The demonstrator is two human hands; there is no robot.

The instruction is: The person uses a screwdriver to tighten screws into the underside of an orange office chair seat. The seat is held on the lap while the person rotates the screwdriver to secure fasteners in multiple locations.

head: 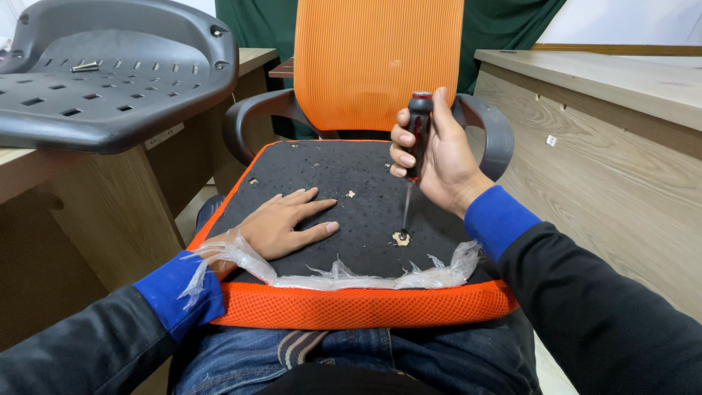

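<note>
An orange seat cushion (351,307) lies upside down across my lap, its black underside (365,183) facing up. My right hand (435,157) grips a screwdriver (417,132) with a black and red handle, held upright. Its tip rests in a pale chipped hole (401,238) near the cushion's front edge. My left hand (281,223) lies flat on the black underside, fingers spread, pressing it down. Torn clear plastic wrap (351,276) runs along the front edge and over my left wrist.
An orange mesh chair back (376,58) with black armrests (252,117) stands just behind the cushion. A black plastic seat pan (110,80) holding a metal bolt (85,67) sits on a wooden desk (88,205) at left. Another wooden desk (607,139) stands at right.
</note>
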